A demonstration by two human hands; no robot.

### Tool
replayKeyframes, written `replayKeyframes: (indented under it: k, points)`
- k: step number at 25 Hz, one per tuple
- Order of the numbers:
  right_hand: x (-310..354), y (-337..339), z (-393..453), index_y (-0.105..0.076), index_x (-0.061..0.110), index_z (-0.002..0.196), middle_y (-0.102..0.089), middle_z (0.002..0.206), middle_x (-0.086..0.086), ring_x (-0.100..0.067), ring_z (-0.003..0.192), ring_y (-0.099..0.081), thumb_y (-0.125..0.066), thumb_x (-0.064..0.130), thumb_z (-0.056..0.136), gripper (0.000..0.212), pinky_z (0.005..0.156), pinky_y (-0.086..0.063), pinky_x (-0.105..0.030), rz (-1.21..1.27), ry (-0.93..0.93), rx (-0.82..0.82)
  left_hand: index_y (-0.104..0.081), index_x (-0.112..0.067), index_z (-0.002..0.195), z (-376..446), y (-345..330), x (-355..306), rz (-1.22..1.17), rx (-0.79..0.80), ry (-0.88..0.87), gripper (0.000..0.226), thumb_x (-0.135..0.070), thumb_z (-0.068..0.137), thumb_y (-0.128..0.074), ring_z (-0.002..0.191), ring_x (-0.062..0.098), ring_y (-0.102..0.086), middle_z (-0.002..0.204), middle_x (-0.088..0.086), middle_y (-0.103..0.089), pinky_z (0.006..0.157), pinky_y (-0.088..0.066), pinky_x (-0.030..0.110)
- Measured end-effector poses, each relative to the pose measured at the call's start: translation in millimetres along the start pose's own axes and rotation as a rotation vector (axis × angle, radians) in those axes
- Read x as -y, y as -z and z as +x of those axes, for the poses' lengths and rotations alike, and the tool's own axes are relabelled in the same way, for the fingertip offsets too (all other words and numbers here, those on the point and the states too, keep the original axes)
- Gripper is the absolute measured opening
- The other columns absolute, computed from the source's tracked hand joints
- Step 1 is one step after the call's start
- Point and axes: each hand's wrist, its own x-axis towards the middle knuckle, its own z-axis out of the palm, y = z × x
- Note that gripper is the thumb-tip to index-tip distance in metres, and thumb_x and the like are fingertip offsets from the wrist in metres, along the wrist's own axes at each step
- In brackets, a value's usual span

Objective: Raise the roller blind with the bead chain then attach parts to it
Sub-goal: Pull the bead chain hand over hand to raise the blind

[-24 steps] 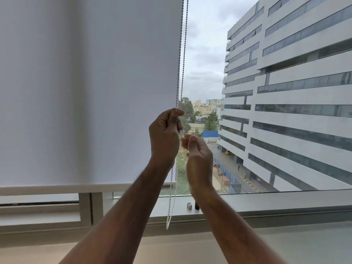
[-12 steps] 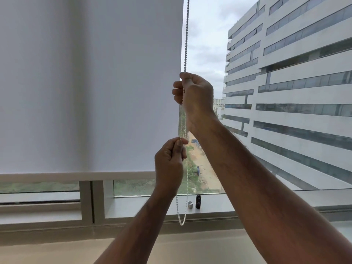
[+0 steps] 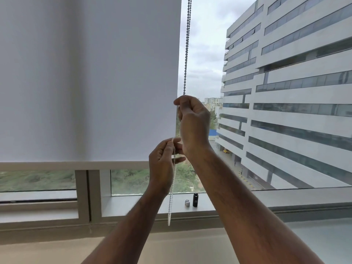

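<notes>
A white roller blind (image 3: 89,79) covers the left of the window, its bottom bar (image 3: 72,165) a little above the sill. The bead chain (image 3: 186,46) hangs along the blind's right edge and loops down to the sill. My right hand (image 3: 193,122) is closed around the chain, higher up. My left hand (image 3: 163,164) sits just below it, pinching the lower part of the chain between thumb and fingers. Two small parts stand on the sill: a silver cylinder (image 3: 187,203) and a black cylinder (image 3: 195,200).
The grey window frame (image 3: 82,195) has a vertical post at the left. The sill (image 3: 285,199) runs across below the glass, with a pale ledge (image 3: 171,246) nearer me. A large office building (image 3: 297,96) fills the view outside.
My right hand has pulled down the chain from high up to just above my left hand. The blind's bottom bar has risen, showing more glass beneath it.
</notes>
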Motion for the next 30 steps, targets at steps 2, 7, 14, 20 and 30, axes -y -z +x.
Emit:
replayKeyframes:
  k: [2, 7, 14, 20, 30]
  points:
    - [-10.4, 5.1, -11.3, -0.074, 0.012, 0.089, -0.048, 0.056, 0.014, 0.001, 0.048, -0.039, -0.055, 0.013, 0.103, 0.024, 0.047, -0.035, -0.014, -0.047, 0.008, -0.002, -0.078, -0.021, 0.102, 14.9, -0.6, -12.7, -0.017, -0.014, -0.002, 0.04, -0.007, 0.104, -0.04, 0.09, 0.01, -0.076, 0.096, -0.001, -0.081, 0.071, -0.059, 0.022]
    - [-39.4, 17.1, -45.3, -0.075, 0.016, 0.087, -0.054, 0.057, 0.016, -0.001, 0.051, -0.042, -0.054, 0.016, 0.105, 0.027, 0.051, -0.035, -0.015, -0.112, -0.024, 0.007, -0.076, -0.012, 0.107, 51.3, -14.8, -58.6, -0.067, -0.015, -0.054, 0.037, -0.004, 0.105, -0.04, 0.097, 0.016, -0.078, 0.096, 0.003, -0.082, 0.081, -0.063, 0.032]
    - [-74.2, 29.6, -83.2, -0.073, 0.015, 0.086, -0.047, 0.059, 0.012, -0.006, 0.058, -0.039, -0.053, 0.012, 0.105, 0.028, 0.054, -0.036, -0.018, -0.076, -0.14, 0.036, -0.066, -0.003, 0.127, 81.4, -45.9, -110.2, -0.071, 0.053, -0.036, 0.029, -0.014, 0.11, -0.045, 0.104, 0.023, -0.077, 0.111, 0.013, -0.077, 0.084, -0.064, 0.038]
    - [-90.7, 36.7, -103.3, -0.073, 0.011, 0.087, -0.054, 0.06, 0.017, -0.005, 0.061, -0.042, -0.053, 0.006, 0.104, 0.027, 0.058, -0.039, -0.02, -0.101, -0.151, 0.043, -0.068, -0.005, 0.123, 88.3, -56.8, -113.0, -0.017, 0.071, -0.04, 0.028, -0.016, 0.11, -0.045, 0.075, 0.013, -0.074, 0.097, 0.008, -0.076, 0.059, -0.058, 0.024]
    - [-107.9, 42.5, -121.4, -0.076, 0.01, 0.091, -0.071, 0.08, 0.007, -0.005, 0.075, -0.066, -0.052, 0.018, 0.105, 0.029, 0.07, -0.049, -0.014, -0.024, -0.209, 0.162, -0.068, -0.014, 0.086, 70.6, -43.7, -85.5, 0.087, -0.001, -0.193, 0.031, -0.009, 0.108, -0.047, 0.046, 0.004, -0.034, 0.062, -0.002, -0.047, 0.046, -0.029, 0.02]
